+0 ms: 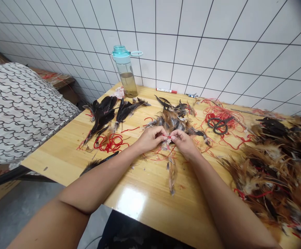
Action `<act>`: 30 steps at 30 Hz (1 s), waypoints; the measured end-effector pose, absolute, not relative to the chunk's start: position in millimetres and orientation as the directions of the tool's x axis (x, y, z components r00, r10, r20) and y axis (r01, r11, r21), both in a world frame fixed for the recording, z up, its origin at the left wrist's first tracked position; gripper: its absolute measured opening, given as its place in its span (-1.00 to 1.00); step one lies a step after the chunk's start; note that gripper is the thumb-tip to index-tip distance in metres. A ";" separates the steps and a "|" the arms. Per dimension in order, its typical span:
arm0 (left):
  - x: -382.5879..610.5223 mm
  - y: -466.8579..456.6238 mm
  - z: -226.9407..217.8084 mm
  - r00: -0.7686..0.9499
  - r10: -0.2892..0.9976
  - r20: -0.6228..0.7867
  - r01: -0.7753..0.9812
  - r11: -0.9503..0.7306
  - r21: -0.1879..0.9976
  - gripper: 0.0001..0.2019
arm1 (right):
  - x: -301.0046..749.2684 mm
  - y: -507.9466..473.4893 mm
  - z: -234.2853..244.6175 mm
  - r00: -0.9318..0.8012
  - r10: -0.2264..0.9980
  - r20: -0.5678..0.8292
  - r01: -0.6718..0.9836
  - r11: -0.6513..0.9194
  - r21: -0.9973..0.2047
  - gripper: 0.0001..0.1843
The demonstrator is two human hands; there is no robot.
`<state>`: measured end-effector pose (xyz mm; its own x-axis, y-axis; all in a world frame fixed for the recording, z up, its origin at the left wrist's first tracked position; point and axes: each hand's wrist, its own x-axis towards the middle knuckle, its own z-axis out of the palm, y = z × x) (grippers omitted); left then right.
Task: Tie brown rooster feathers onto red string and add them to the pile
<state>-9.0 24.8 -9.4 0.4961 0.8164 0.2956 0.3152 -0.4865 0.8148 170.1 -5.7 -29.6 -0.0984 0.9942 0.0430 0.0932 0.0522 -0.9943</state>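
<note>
Both hands were at the middle of the bench (150, 176), fingertips nearly meeting! The left hand (152, 139) had its grip pinched tight, thumb against fingers, on a short red string (169, 137); the right hand (183, 142) matched it, its grip closed on the same string from the three o'clock side. Right there, at twelve o'clock from the fingertips, lay the feather bundle (169, 119), brown and grey with dark plumes, spread on the wood.

Round the dial from the hands, then! At twelve, a red and white marker (166, 90) lay near the tiled wall (192, 52). Toward three, black-handled scissors (223, 121) rested by a tangle of red thread (221, 108). Between three and four sprawled a big pile of feathers (277, 166), brown and black, with bits of red running through. At six, a loose feather (172, 174) lay alone. At nine sat a loose red coil (110, 142), and toward ten, clumps of black feathers (102, 114). Between ten and eleven stood the bottle (127, 83), upright, aqua-capped and partly full of yellowish liquid, crumpled tissue (118, 92) just beside it.
</note>
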 end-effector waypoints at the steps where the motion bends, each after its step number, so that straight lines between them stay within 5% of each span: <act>1: -8.9 25.0 -9.8 0.493 0.819 0.294 0.317 -0.484 0.816 -0.94 | 170.1 -5.8 -29.5 -0.101 0.994 0.046 0.094 0.056 -0.994 -0.82; 10: -8.6 24.0 -9.6 0.500 0.815 0.292 0.351 -0.499 0.792 -0.96 | 167.5 -2.8 -35.8 -0.129 0.986 0.102 0.153 0.122 -0.981 -0.86; 20: -9.8 24.9 -11.5 0.495 0.834 0.244 0.355 -0.450 0.819 -0.93 | 168.9 -7.2 -28.3 -0.173 0.975 0.140 0.400 0.199 -0.894 -0.95; 30: -10.6 27.0 -13.5 0.467 0.861 0.202 0.376 -0.400 0.836 -0.92 | 172.2 -4.6 -30.5 -0.150 0.987 0.062 0.180 0.089 -0.980 -0.86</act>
<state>-10.6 27.0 -13.5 0.4671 0.8607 0.2023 0.3760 -0.4005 0.8356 172.2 -4.6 -30.5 -0.1501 0.9867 0.0620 0.1798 0.0889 -0.9797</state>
